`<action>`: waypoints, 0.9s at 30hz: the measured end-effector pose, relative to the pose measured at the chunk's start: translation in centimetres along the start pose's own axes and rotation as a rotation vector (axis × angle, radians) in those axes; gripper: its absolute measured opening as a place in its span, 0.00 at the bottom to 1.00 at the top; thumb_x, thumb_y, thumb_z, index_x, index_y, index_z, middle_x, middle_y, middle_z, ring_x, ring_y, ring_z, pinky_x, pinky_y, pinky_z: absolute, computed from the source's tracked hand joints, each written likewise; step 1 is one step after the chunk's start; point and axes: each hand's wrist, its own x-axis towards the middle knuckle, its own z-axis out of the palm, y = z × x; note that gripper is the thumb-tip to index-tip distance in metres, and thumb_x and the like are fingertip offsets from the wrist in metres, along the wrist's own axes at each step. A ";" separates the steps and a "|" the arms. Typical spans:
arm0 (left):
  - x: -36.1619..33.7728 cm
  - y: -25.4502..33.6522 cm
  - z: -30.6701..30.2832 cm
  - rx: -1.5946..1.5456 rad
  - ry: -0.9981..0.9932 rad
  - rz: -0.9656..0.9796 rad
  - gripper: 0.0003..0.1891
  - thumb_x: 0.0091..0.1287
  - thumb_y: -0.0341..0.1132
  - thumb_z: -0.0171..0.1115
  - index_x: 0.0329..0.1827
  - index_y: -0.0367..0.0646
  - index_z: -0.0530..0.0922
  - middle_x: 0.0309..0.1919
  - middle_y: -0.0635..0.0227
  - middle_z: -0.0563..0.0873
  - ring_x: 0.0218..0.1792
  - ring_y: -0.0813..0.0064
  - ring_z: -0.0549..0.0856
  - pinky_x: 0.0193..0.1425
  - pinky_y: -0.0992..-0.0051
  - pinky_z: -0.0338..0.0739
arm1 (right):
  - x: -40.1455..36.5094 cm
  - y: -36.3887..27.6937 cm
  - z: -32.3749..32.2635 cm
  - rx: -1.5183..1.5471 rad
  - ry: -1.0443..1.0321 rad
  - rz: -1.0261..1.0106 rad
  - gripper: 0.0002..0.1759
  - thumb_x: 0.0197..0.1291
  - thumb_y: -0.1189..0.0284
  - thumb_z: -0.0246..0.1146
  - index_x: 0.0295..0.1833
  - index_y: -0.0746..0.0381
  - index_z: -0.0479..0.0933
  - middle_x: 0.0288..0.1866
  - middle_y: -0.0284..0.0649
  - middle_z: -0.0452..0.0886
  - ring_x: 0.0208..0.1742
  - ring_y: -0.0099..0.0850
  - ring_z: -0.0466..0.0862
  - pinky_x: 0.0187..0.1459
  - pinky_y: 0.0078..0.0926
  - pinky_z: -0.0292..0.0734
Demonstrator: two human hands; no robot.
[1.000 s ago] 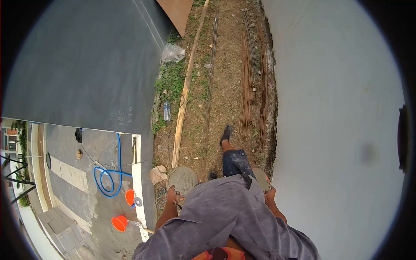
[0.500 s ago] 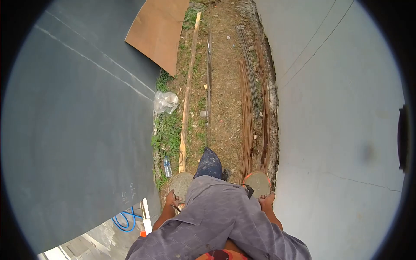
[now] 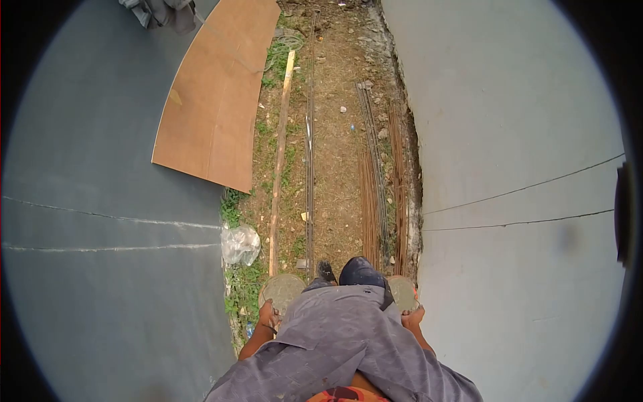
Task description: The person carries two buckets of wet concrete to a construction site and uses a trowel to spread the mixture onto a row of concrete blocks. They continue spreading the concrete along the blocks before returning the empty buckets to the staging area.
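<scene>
Left bucket: grey-filled, left of the grey garment, mouth upward, long axis near upright; left hand curled closed at near rim. Right bucket: grey-filled, opposite side, identically oriented; right hand likewise closed.

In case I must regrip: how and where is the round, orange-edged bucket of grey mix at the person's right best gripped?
I'd grip the bucket at its near, outer rim from the right, where the bare right hand is: that round edge looks reachable, while grey fabric clothing crowds the inner side. No handle is visible.
</scene>
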 end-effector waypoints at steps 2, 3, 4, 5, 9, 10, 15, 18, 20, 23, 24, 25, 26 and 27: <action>-2.3 4.9 4.6 -0.022 -0.016 0.000 0.19 0.61 0.43 0.57 0.48 0.39 0.69 0.14 0.67 0.63 0.13 0.72 0.64 0.18 0.62 0.59 | -0.7 -0.5 6.6 -0.020 -0.077 -0.039 0.13 0.57 0.51 0.47 0.34 0.49 0.64 0.27 0.25 0.62 0.23 0.23 0.58 0.26 0.28 0.57; -1.8 7.5 6.8 -0.030 -0.022 0.012 0.19 0.61 0.43 0.57 0.48 0.39 0.69 0.14 0.67 0.63 0.13 0.72 0.64 0.18 0.62 0.59 | -2.5 -1.2 10.1 0.016 -0.050 -0.029 0.14 0.57 0.52 0.48 0.35 0.50 0.65 0.27 0.26 0.64 0.23 0.25 0.61 0.25 0.28 0.58; -1.3 9.8 8.9 -0.025 -0.026 0.023 0.17 0.62 0.43 0.55 0.47 0.40 0.69 0.15 0.68 0.62 0.13 0.73 0.63 0.17 0.65 0.59 | -4.0 -1.8 14.0 0.050 -0.021 -0.016 0.14 0.57 0.53 0.48 0.36 0.51 0.66 0.27 0.27 0.66 0.23 0.27 0.63 0.25 0.29 0.60; -0.5 11.8 10.7 -0.018 -0.026 0.030 0.15 0.63 0.43 0.53 0.46 0.42 0.68 0.16 0.69 0.61 0.14 0.73 0.63 0.17 0.68 0.60 | -3.9 -2.1 17.4 0.048 -0.029 -0.010 0.14 0.57 0.53 0.48 0.36 0.51 0.66 0.27 0.27 0.66 0.23 0.27 0.63 0.25 0.29 0.60; 0.1 19.7 19.5 -0.130 0.018 0.065 0.19 0.60 0.41 0.58 0.47 0.37 0.69 0.21 0.66 0.65 0.14 0.74 0.63 0.18 0.69 0.60 | -1.4 -4.1 30.8 0.030 0.005 0.045 0.15 0.56 0.54 0.49 0.38 0.53 0.69 0.29 0.30 0.71 0.26 0.31 0.69 0.25 0.29 0.62; -0.4 22.5 22.2 -0.133 0.016 0.076 0.19 0.60 0.41 0.58 0.47 0.37 0.69 0.21 0.66 0.65 0.14 0.74 0.63 0.18 0.69 0.60 | -1.2 -4.9 35.0 0.022 -0.022 0.048 0.14 0.55 0.55 0.49 0.38 0.53 0.69 0.29 0.30 0.70 0.26 0.30 0.68 0.25 0.28 0.63; -3.0 34.4 32.2 -0.240 -0.002 0.089 0.11 0.62 0.40 0.56 0.35 0.43 0.67 0.18 0.70 0.60 0.14 0.74 0.60 0.19 0.68 0.60 | -0.3 -8.3 47.9 -0.009 -0.095 0.052 0.12 0.54 0.58 0.47 0.39 0.50 0.69 0.31 0.29 0.69 0.24 0.26 0.65 0.25 0.25 0.64; -5.2 41.3 38.2 -0.169 -0.087 0.070 0.11 0.63 0.41 0.52 0.30 0.48 0.61 0.17 0.71 0.56 0.14 0.75 0.58 0.19 0.69 0.61 | 2.4 -9.8 56.7 0.045 -0.138 0.060 0.09 0.56 0.56 0.49 0.33 0.48 0.67 0.25 0.28 0.64 0.21 0.25 0.60 0.23 0.24 0.59; -7.2 45.8 42.6 -0.138 -0.093 0.065 0.11 0.63 0.42 0.51 0.31 0.49 0.60 0.18 0.71 0.57 0.13 0.76 0.58 0.18 0.71 0.60 | 3.8 -10.7 63.1 0.095 -0.148 0.084 0.12 0.58 0.53 0.50 0.28 0.46 0.65 0.18 0.27 0.59 0.18 0.24 0.55 0.21 0.23 0.54; -4.2 52.2 49.4 -0.126 -0.091 0.057 0.11 0.63 0.43 0.51 0.32 0.48 0.61 0.20 0.71 0.59 0.13 0.76 0.58 0.17 0.71 0.59 | 3.7 -11.7 72.6 0.158 -0.038 0.015 0.14 0.58 0.51 0.49 0.28 0.46 0.63 0.19 0.26 0.56 0.17 0.23 0.53 0.21 0.24 0.51; -4.4 54.7 51.9 -0.090 -0.099 -0.006 0.10 0.62 0.43 0.51 0.35 0.47 0.63 0.22 0.71 0.61 0.13 0.76 0.58 0.16 0.72 0.58 | 4.1 -12.4 75.9 0.149 -0.054 0.001 0.15 0.58 0.50 0.50 0.27 0.46 0.62 0.19 0.26 0.56 0.17 0.23 0.52 0.21 0.23 0.51; -4.3 56.8 54.5 -0.094 -0.112 -0.014 0.10 0.62 0.43 0.51 0.35 0.47 0.63 0.22 0.71 0.61 0.13 0.76 0.58 0.16 0.72 0.58 | 4.3 -13.2 79.1 0.139 -0.068 -0.017 0.15 0.58 0.50 0.50 0.27 0.46 0.61 0.19 0.26 0.56 0.17 0.22 0.52 0.21 0.23 0.51; -4.5 59.0 57.4 -0.124 -0.137 0.030 0.10 0.62 0.43 0.51 0.36 0.47 0.64 0.21 0.71 0.61 0.13 0.76 0.58 0.15 0.73 0.58 | 4.2 -13.9 82.2 0.096 -0.093 -0.035 0.14 0.57 0.51 0.51 0.26 0.46 0.60 0.19 0.26 0.55 0.17 0.23 0.53 0.21 0.23 0.50; -4.9 60.9 60.2 -0.157 -0.155 0.074 0.11 0.62 0.43 0.51 0.37 0.47 0.65 0.21 0.71 0.61 0.13 0.76 0.58 0.15 0.73 0.57 | 4.2 -15.3 86.0 0.090 -0.101 -0.048 0.14 0.57 0.51 0.51 0.26 0.46 0.60 0.19 0.26 0.55 0.17 0.23 0.53 0.21 0.23 0.50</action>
